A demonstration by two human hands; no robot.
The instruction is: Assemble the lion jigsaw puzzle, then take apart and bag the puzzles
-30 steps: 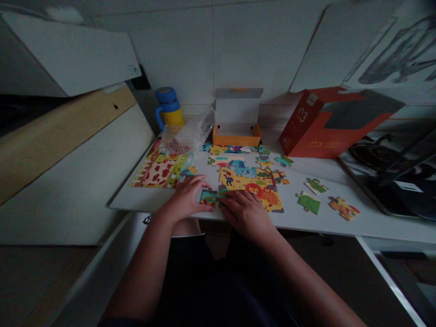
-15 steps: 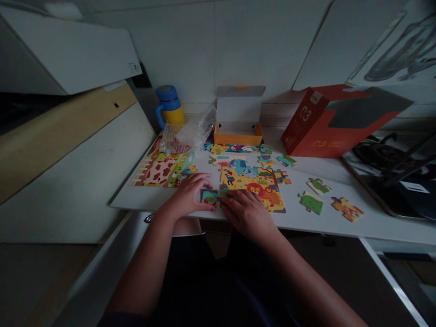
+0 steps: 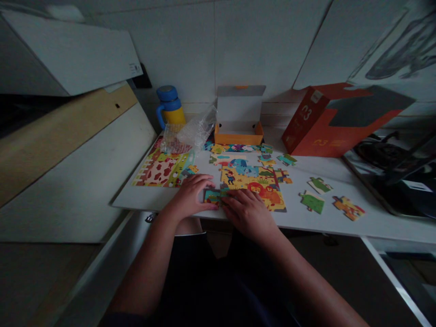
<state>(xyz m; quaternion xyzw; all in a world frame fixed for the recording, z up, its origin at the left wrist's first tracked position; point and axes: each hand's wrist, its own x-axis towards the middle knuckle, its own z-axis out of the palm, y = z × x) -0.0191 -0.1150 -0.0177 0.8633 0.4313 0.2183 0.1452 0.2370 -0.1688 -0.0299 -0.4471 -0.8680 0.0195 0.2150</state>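
Note:
At the lower left of the animal jigsaw puzzle (image 3: pixel 250 179), a small teal puzzle piece (image 3: pixel 211 196) sits between the thumb and fingers of my left hand (image 3: pixel 191 196). This piece lies against the puzzle's left side; whether its tabs are locked in, I cannot tell. My right hand (image 3: pixel 250 212) rests palm down over the puzzle's lower left part, fingers stretched out and touching it. Its fingers hide the pieces beneath. The joined part shows lions and blue elephants.
Loose puzzle pieces (image 3: pixel 311 201) lie to the right. A cow picture sheet (image 3: pixel 160 172) is at left, partly under clear plastic wrap (image 3: pixel 195 131). Behind stand a blue and yellow bottle (image 3: pixel 172 109), an open orange box (image 3: pixel 238 137) and a large red box (image 3: pixel 313 129).
The teal piece has shifted slightly right, toward the puzzle, with my left hand. My right hand stays almost in place. The view has moved a little.

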